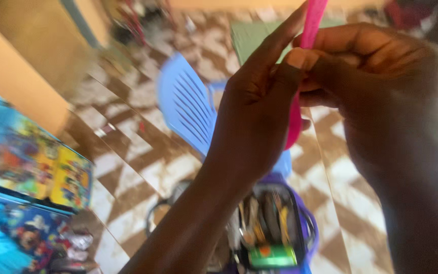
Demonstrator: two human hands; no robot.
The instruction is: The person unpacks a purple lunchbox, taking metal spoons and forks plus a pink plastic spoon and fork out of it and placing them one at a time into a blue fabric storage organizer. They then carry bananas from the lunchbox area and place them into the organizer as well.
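Two hands hold one pink stick (307,30) up high, near my face. My left hand (259,116) pinches it with finger and thumb; my right hand (381,96) wraps it. I'd squeeze softly, keeping it over the open pouch (275,228) below.

head cam | worn on head | faces down, tilted | very near hands (325,96)

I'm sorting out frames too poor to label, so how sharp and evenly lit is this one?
Head view: motion blur smears the whole frame; the left hand, right hand and pink strip they hold have soft edges. The blue chair and open pouch are recognisable but smeared. Bright glare washes out the right edge.
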